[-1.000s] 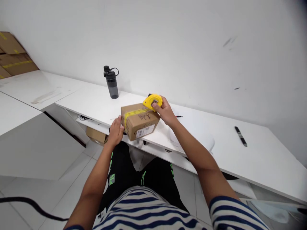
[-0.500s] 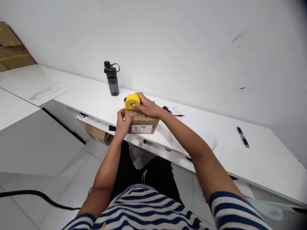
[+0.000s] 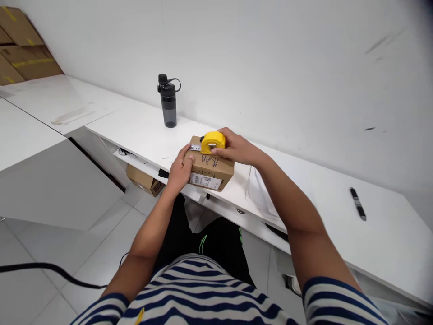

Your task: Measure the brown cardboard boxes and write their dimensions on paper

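A small brown cardboard box (image 3: 212, 171) with a white label and handwriting sits at the front edge of the white desk (image 3: 324, 198). My right hand (image 3: 237, 148) is closed round a yellow tape measure (image 3: 212, 141) resting on the box's top. A short length of tape runs left from it along the top edge. My left hand (image 3: 181, 169) grips the box's left end, thumb pressing the tape's tip there.
A dark water bottle (image 3: 168, 102) stands behind the box near the wall. A black marker (image 3: 357, 204) lies at the desk's right. Cardboard boxes (image 3: 20, 43) are stacked at far left, another (image 3: 144, 179) sits under the desk. A black cable (image 3: 47, 271) crosses the floor.
The tape measure went from the box's far right corner to its left end, then back right a little, drawing out a short length of tape. My left hand stays on the box's left end.
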{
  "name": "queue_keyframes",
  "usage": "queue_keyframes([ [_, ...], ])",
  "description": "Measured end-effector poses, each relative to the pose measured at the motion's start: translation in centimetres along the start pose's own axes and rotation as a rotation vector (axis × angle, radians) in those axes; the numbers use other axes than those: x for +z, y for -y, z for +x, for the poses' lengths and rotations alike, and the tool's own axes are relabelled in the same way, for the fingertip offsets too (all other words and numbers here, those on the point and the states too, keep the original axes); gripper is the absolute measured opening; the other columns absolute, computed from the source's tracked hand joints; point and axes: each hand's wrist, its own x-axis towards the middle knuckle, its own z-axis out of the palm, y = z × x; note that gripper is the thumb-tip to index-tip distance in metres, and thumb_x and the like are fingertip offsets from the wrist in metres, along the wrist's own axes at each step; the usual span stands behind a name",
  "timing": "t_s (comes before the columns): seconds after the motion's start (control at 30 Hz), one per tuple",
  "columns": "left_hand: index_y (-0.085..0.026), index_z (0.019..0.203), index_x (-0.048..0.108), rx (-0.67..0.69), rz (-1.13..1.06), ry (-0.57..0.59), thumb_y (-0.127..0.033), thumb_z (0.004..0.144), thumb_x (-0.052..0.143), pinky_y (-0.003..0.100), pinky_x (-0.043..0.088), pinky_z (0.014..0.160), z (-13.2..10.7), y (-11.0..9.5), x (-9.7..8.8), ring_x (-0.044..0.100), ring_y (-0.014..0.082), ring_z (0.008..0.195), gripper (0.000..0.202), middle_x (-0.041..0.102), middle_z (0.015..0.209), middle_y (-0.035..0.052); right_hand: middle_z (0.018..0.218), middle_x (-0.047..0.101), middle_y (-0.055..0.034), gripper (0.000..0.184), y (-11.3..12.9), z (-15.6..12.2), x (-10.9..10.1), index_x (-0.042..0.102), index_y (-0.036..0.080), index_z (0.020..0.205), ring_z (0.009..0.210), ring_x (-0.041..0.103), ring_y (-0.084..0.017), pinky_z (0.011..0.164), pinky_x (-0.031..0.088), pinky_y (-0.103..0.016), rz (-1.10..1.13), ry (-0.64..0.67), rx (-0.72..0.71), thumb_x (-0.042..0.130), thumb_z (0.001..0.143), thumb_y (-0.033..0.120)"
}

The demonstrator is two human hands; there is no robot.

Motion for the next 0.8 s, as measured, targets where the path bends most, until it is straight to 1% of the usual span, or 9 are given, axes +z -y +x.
queue_keyframes([
  [0.17, -0.032, 0.145, 0.055, 0.01, 0.094, -0.004, -0.04, 0.096, 0.052, 0.048, 0.041, 0.117, 0.0, 0.0, -0.4, 0.057, 0.0299, 0.133, 0.05, 0.063, 0.144, 0.0021, 0.113, 0.065, -0.0066, 0.053, -3.0, -5.4, -2.7, 0.051, 0.025, 0.117, 0.098, 0.063, -0.026, 0.082, 0.055, -0.044, 0.122, -0.076, 0.103, 0.076, 0.079, 0.054],
  [0.27, -0.034, 0.145, 0.055, 0.035, 0.122, -0.004, -0.04, 0.096, 0.053, 0.048, 0.042, 0.116, 0.2, 0.2, -0.5, 0.059, 0.0294, 0.13, 0.049, 0.062, 0.144, 0.0007, 0.111, 0.065, -0.0052, 0.054, -5.0, -7.7, -3.2, 0.051, 0.026, 0.116, 0.094, 0.063, -0.023, 0.082, 0.055, -0.043, 0.222, -0.122, 0.133, 0.078, 0.079, 0.053],
  [0.33, -0.035, 0.144, 0.056, 0.052, 0.114, -0.006, -0.04, 0.096, 0.054, 0.047, 0.043, 0.116, 0.4, 0.5, -0.5, 0.059, 0.029, 0.13, 0.049, 0.062, 0.144, 0.0004, 0.113, 0.064, -0.0051, 0.054, -5.8, -8.4, -3.1, 0.051, 0.027, 0.117, 0.096, 0.062, -0.023, 0.084, 0.054, -0.043, 0.245, -0.153, 0.14, 0.078, 0.079, 0.053],
  [0.47, -0.037, 0.143, 0.056, 0.071, 0.093, -0.013, -0.041, 0.096, 0.053, 0.044, 0.044, 0.115, 0.6, 0.7, -0.4, 0.058, 0.0279, 0.13, 0.048, 0.063, 0.143, -0.001, 0.117, 0.065, -0.0064, 0.055, -6.0, -8.5, -3.2, 0.052, 0.027, 0.119, 0.103, 0.063, -0.025, 0.087, 0.054, -0.043, 0.224, -0.171, 0.121, 0.078, 0.078, 0.054],
  [0.57, -0.036, 0.144, 0.056, 0.064, 0.105, -0.009, -0.041, 0.095, 0.053, 0.044, 0.043, 0.116, 0.7, 0.6, -0.4, 0.056, 0.0273, 0.132, 0.049, 0.062, 0.144, -0.0015, 0.115, 0.067, -0.0067, 0.055, -5.2, -8.2, -3.8, 0.057, 0.025, 0.117, 0.101, 0.064, -0.026, 0.088, 0.053, -0.045, 0.155, -0.179, 0.125, 0.078, 0.077, 0.055],
  [0.63, -0.035, 0.144, 0.055, 0.066, 0.107, -0.001, -0.04, 0.095, 0.053, 0.044, 0.042, 0.118, 0.7, 0.5, -0.4, 0.056, 0.0269, 0.134, 0.049, 0.061, 0.146, -0.0012, 0.113, 0.068, -0.0065, 0.052, -4.6, -7.8, -4.1, 0.062, 0.024, 0.114, 0.1, 0.063, -0.026, 0.091, 0.051, -0.046, 0.086, -0.217, 0.127, 0.079, 0.075, 0.054],
  [0.73, -0.032, 0.145, 0.056, 0.089, 0.096, 0.007, -0.039, 0.095, 0.052, 0.043, 0.041, 0.119, 0.8, 0.4, -0.4, 0.055, 0.0265, 0.136, 0.05, 0.06, 0.147, 0.0002, 0.113, 0.07, -0.006, 0.049, -3.5, -6.5, -3.6, 0.066, 0.023, 0.111, 0.103, 0.063, -0.027, 0.096, 0.049, -0.047, 0.038, -0.27, 0.098, 0.08, 0.073, 0.05],
  [0.8, -0.031, 0.144, 0.056, 0.093, 0.088, 0.009, -0.039, 0.095, 0.052, 0.043, 0.04, 0.12, 0.8, 0.4, -0.5, 0.054, 0.0264, 0.137, 0.05, 0.06, 0.148, 0.0013, 0.114, 0.07, -0.0059, 0.047, -2.5, -5.0, -2.6, 0.066, 0.023, 0.111, 0.106, 0.062, -0.027, 0.096, 0.049, -0.046, 0.036, -0.264, 0.066, 0.079, 0.073, 0.049],
])
